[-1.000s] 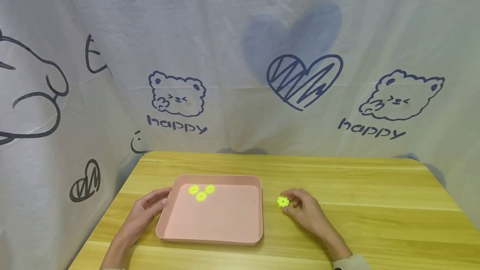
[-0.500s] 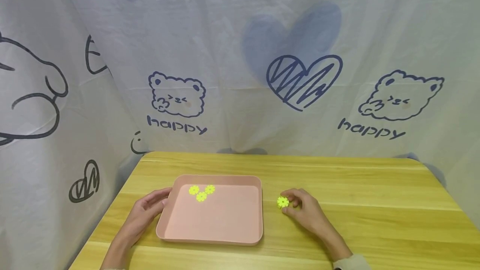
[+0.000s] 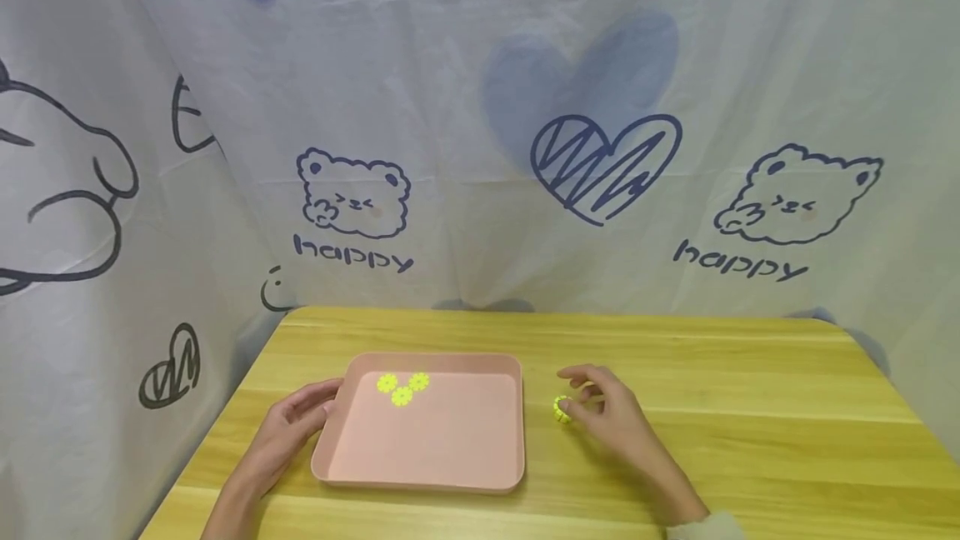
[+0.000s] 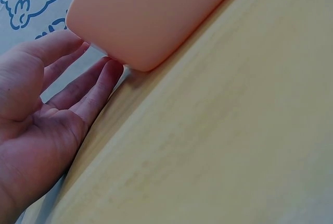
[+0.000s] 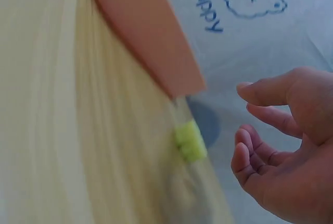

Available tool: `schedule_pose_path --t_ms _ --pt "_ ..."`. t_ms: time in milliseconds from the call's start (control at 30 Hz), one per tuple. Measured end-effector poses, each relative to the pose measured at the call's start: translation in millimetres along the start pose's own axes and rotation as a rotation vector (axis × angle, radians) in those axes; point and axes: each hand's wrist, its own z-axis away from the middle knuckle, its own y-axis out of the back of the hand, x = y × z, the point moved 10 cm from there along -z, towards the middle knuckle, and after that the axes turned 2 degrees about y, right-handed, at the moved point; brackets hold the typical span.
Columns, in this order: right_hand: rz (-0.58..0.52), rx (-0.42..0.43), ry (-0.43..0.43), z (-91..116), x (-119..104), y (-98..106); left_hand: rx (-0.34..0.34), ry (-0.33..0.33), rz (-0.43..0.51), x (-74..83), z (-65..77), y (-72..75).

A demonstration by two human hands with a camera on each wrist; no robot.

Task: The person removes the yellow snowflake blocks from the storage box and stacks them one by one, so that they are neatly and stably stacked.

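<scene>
Three flat yellow flower-shaped pieces (image 3: 402,396) lie close together at the far left of the pink tray (image 3: 427,448). My left hand (image 3: 288,427) is at the tray's left side, its fingertips touching the outer wall in the left wrist view, with relaxed fingers. To the right of the tray, a small yellow notched piece (image 5: 190,141) rests on the table; it looks thick, perhaps a stack. Just beside it, my right hand (image 3: 611,415) holds nothing, thumb and fingers apart and loosely bent. In the head view the thumb partly covers this piece.
The wooden table (image 3: 750,407) runs beyond the tray on all sides. A white curtain (image 3: 465,148) printed with bears and hearts hangs behind its far edge and along the left.
My right hand has let go of the yellow piece, its fingers spreading away from it. The left hand and the tray have stayed in place.
</scene>
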Motion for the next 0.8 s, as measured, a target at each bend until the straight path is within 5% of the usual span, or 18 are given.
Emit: schedule_pose_path --t_ms 300,800 --pt "-0.101 -0.038 0.152 -6 -45 -29 0.007 0.004 -0.002 0.9 2.0 -0.6" --pt "-0.153 -0.11 0.198 -28 -79 -101 -0.002 -0.004 -0.011 2.2 3.3 -1.7"
